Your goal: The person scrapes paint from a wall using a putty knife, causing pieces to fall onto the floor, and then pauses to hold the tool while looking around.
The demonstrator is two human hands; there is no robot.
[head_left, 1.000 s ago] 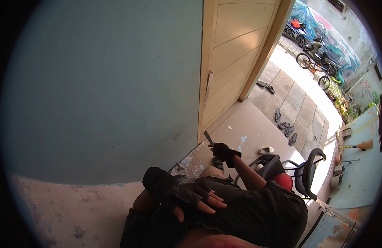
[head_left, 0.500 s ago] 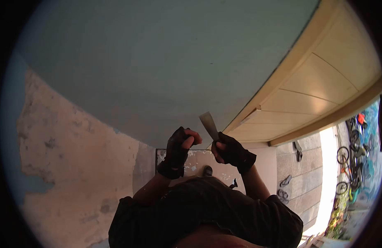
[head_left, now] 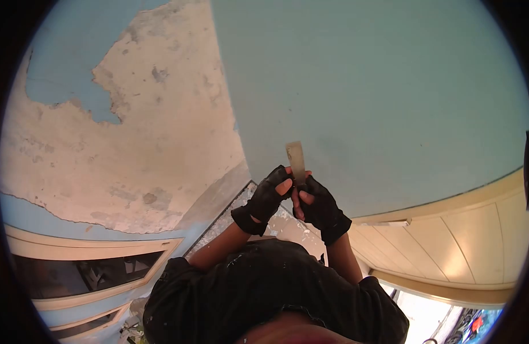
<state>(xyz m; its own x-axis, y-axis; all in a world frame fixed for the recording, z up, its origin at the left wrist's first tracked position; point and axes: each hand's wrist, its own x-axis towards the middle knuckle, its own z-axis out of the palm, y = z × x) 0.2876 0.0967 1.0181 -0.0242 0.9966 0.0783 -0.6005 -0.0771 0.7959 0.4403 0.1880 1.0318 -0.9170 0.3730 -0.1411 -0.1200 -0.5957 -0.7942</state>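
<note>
A scraper (head_left: 296, 156) with a flat, worn blade points up and away from me, in front of the blue-green wall (head_left: 356, 92). My right hand (head_left: 319, 206), in a black fingerless glove, is closed round its lower end, so the handle is mostly hidden. My left hand (head_left: 270, 195), gloved the same way, has its fingers curled at the base of the blade, with the thumb near the front. Both hands meet at the scraper in front of my chest.
On the left, a wall with bare plaster (head_left: 167, 114) has ragged edges of blue paint (head_left: 69, 63). Below it sits a framed window (head_left: 92, 275). A cream panelled door (head_left: 447, 246) stands at the right. Paint flakes (head_left: 287, 223) lie on the floor.
My view has swung left, bringing the window into sight. My left hand, apart from the scraper before, has come over to it. The scraper now points more upright.
</note>
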